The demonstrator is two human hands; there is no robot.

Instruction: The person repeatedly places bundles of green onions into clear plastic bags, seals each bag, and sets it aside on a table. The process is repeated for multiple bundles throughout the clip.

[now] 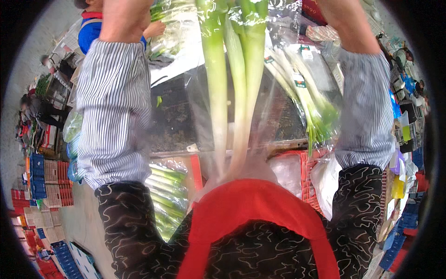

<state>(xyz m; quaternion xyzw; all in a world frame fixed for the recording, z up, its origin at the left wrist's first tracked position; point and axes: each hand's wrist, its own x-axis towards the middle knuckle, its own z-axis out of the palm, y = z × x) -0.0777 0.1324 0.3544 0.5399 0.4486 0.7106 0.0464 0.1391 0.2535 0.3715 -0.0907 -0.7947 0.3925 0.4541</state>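
Observation:
Several thick leeks or large green onions (237,69) hang upright in a clear plastic bag (266,101) before my chest, white ends down. Both forearms, in striped sleeve covers, reach up past the top edge. Of my left hand (127,17) only the wrist part shows, at upper left; its fingers are cut off. My right hand (348,21) shows likewise at upper right, fingers out of view. What either hand holds cannot be seen. Right of the bag, wrapped green onions (303,83) with labels lie on the dark table (174,115).
A box at lower left holds bagged green onions (167,195). A red crate (308,174) with plastic bags stands below the table edge. Across the table, a person in blue (87,38) is near loose greens (163,38). Stacked crates (52,178) line the left side.

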